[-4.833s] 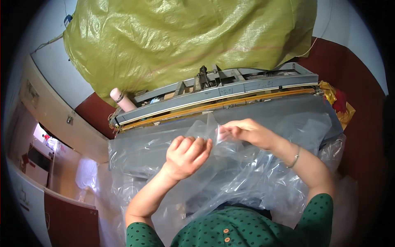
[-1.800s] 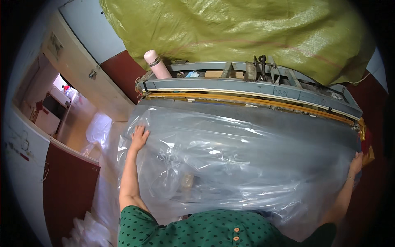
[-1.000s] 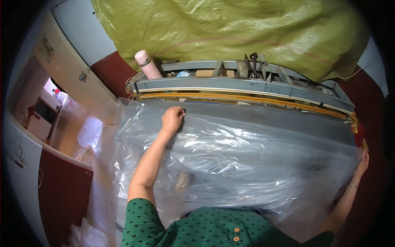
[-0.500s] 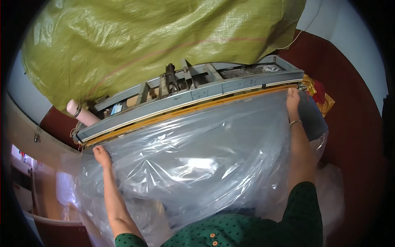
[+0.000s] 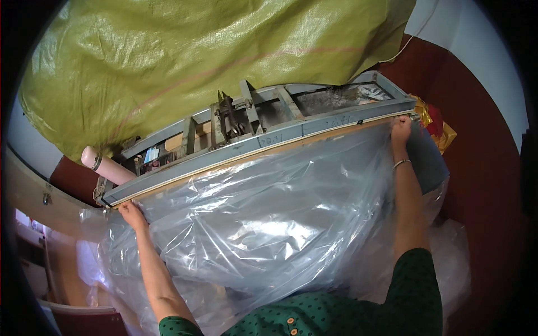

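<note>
A wide sheet of clear plastic film [image 5: 269, 224] is stretched over the grey work surface in front of me and hangs down towards my body. My left hand [image 5: 132, 214] is closed on the film's far edge, at the left end of a long metal frame [image 5: 241, 148]. At the frame's right end, my right hand [image 5: 400, 130] pinches the same edge, with the arm stretched out. Between the hands the film runs along the frame's pale front strip [image 5: 224, 168]. Loose folds and glossy creases cross its middle.
Crossbars and a dark metal mechanism [image 5: 227, 117] sit inside the frame. A pink bottle [image 5: 109, 166] leans at its left end. Behind hangs a large yellow-green woven sheet [image 5: 213, 61]. Gold and red wrapping [image 5: 434, 123] lies beyond the right end, above a dark red floor [image 5: 482, 185].
My left hand has shifted slightly left and nearer the frame's end; my right hand has edged up towards the frame. The orange strip along the frame's front now shows as a narrower, tan band.
</note>
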{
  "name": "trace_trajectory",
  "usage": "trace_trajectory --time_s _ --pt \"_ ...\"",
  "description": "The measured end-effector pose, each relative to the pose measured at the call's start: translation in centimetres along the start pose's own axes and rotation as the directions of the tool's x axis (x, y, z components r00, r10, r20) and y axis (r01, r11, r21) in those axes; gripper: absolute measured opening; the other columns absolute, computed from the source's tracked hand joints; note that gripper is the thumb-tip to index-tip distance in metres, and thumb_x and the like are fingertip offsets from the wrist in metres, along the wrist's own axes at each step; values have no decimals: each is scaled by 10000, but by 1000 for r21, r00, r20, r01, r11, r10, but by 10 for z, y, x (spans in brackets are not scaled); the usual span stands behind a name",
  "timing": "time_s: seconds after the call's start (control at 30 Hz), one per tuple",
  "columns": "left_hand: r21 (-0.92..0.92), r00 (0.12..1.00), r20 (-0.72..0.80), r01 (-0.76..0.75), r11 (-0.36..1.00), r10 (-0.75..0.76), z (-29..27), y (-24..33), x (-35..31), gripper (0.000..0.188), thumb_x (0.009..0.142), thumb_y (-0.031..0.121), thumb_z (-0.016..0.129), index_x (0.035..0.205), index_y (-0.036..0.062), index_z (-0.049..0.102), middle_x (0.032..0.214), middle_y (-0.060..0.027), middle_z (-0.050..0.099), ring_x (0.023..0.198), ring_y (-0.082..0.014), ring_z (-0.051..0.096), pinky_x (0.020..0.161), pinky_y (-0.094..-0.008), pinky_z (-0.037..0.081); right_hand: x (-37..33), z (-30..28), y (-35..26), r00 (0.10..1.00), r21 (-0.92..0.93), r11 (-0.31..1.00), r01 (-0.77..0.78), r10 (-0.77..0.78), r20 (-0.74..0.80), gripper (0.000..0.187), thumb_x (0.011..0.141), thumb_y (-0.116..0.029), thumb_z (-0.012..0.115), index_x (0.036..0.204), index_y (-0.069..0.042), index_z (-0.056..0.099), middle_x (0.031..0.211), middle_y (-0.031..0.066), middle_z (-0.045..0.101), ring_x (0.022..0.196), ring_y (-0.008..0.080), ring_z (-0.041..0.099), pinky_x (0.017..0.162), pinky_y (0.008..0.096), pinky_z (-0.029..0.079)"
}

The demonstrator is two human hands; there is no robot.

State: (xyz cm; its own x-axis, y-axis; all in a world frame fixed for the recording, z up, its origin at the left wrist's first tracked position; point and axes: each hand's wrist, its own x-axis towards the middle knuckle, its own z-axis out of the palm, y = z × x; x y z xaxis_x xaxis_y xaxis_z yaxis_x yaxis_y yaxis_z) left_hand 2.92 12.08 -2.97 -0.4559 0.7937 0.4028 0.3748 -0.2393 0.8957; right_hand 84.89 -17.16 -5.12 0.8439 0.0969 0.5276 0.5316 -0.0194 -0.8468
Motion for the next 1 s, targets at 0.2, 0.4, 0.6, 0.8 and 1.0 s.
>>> trace_trajectory --time_s 0.2,0.4,0.6,0.8,1.0 --pt "19 996 -89 -30 999 32 -12 -13 8 174 835 166 534 912 15 494 877 -57 505 788 -132 466 724 -250 401 -3 5 2 998 -33 998 -58 57 -24 107 862 -99 508 942 -33 482 720 84 569 544 155 551 512 294 464" --pt "-55 952 307 20 998 -2 -22 20 -8 55 835 70 510 880 43 494 757 9 481 669 -73 438 615 -212 388 5 1 -38 976 -307 952 -5 -62 -207 163 846 -131 542 971 -31 516 842 122 599 804 239 603 751 340 477" --pt "-318 913 335 -126 940 235 -87 107 -62 77 835 -2 517 861 59 479 770 9 494 698 -62 475 648 -200 395 -155 74 -275 626 250 792 558 -599 500 204 782 -109 613 955 -30 539 950 113 569 915 258 551 803 347 429" --pt "-366 963 218 -72 928 161 -142 110 -73 98 841 52 562 896 85 488 785 41 455 744 -33 438 674 -183 361 -266 97 -319 205 354 894 276 -414 887 123 782 -123 634 822 -24 574 727 60 562 685 152 533 613 268 420" --pt "635 804 541 -583 507 246 -196 56 -53 336 741 174 661 988 -14 532 1040 -143 565 1003 -365 496 856 -391 397 -226 39 -250 181 147 980 136 -170 969 154 732 -138 686 703 -15 597 592 9 552 569 70 475 512 243 391"
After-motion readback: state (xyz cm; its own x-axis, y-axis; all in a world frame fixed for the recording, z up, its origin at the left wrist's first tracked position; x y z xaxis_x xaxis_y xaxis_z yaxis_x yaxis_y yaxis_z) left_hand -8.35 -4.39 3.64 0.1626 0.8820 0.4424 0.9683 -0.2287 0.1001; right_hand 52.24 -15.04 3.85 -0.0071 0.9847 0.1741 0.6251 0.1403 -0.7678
